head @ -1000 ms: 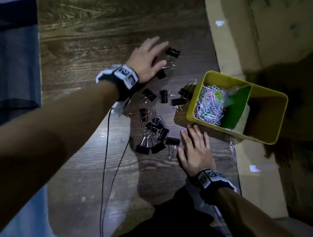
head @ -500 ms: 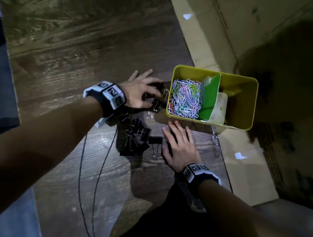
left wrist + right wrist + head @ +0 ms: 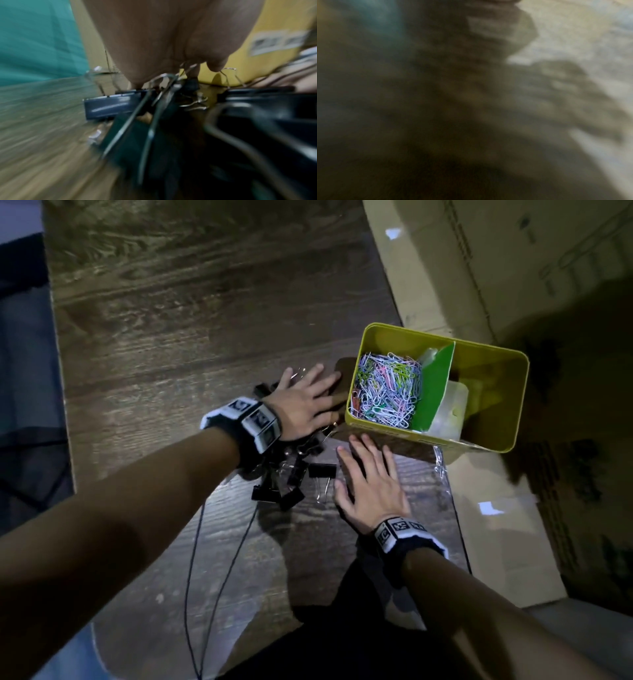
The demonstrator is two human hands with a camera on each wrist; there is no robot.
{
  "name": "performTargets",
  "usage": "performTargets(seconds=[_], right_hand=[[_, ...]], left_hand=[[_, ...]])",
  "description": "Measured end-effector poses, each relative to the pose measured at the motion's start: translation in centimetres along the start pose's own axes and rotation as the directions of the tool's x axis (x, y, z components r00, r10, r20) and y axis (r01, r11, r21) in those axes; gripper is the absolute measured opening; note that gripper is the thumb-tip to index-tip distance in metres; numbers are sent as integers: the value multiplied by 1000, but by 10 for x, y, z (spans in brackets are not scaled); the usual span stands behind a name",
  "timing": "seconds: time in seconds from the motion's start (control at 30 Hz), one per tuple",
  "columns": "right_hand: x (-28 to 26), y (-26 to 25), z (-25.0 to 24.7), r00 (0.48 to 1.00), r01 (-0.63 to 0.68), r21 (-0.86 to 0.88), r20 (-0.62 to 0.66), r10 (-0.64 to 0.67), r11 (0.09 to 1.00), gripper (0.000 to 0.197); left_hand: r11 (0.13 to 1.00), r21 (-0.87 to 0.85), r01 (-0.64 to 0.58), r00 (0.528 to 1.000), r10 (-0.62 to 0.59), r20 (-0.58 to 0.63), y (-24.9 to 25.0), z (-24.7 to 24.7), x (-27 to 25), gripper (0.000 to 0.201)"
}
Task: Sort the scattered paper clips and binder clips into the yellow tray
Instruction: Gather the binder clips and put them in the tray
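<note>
The yellow tray (image 3: 493, 364) sits at the table's right edge; its left compartment holds a heap of coloured paper clips (image 3: 387, 392) beside a green divider (image 3: 435, 392). My left hand (image 3: 308, 402) lies flat with straight fingers over a bunch of black binder clips (image 3: 291, 477), fingertips near the tray's left wall. In the left wrist view the binder clips (image 3: 109, 105) are piled under the palm, against the tray (image 3: 267, 24). My right hand (image 3: 370, 481) rests flat on the table just below the tray, next to the pile. The right wrist view is dark and blurred.
The dark wooden table (image 3: 191, 330) stretches to the left and behind. Flattened cardboard (image 3: 479, 261) lies to the right, past the table edge. A thin black cable (image 3: 205, 559) runs from the left wrist toward me.
My left hand has swept from the far side toward the tray, pushing the scattered binder clips into one pile. The right hand has stayed flat below the tray.
</note>
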State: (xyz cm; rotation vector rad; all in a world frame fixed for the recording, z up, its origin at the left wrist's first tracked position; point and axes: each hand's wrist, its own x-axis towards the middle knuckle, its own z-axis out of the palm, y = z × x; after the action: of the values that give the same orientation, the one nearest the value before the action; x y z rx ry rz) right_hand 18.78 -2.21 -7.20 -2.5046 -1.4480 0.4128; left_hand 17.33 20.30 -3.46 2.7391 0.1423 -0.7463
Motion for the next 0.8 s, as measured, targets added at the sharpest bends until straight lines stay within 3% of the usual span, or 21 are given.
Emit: performTargets(seconds=[0.13, 0.2, 0.27, 0.33, 0.4, 0.53, 0.67, 0.8], right_hand=[[-1, 0, 0, 1000, 7, -7, 9, -7, 1000, 59], [-1, 0, -1, 1000, 6, -17, 14, -6, 1000, 59], [-1, 0, 0, 1000, 5, -25, 19, -4, 1000, 58], [-1, 0, 0, 1000, 5, -27, 23, -4, 1000, 58], [-1, 0, -1, 1000, 11, -24, 18, -10, 1000, 57], [-4, -4, -5, 1000, 9, 61, 7, -9, 998, 58], [-2, -30, -9, 992, 107, 232, 34, -119, 967, 74], [8, -54, -3, 977, 135, 201, 135, -164, 970, 85]], left_hand=[[999, 34, -31, 999, 29, 35, 0, 21, -42, 48], [999, -53, -8, 996, 4, -85, -6, 18, -54, 48], [979, -155, 135, 968, -163, -190, -21, 10, -59, 50], [926, -211, 314, 924, -348, -155, -38, 9, -62, 53], [906, -202, 372, 916, -394, -76, -45, 17, -69, 55], [913, -256, 318, 934, -348, -82, -32, 46, -89, 55], [888, -358, 288, 926, -354, -135, -2, 71, -113, 55], [844, -492, 215, 925, -337, -174, 18, 89, -137, 65]])
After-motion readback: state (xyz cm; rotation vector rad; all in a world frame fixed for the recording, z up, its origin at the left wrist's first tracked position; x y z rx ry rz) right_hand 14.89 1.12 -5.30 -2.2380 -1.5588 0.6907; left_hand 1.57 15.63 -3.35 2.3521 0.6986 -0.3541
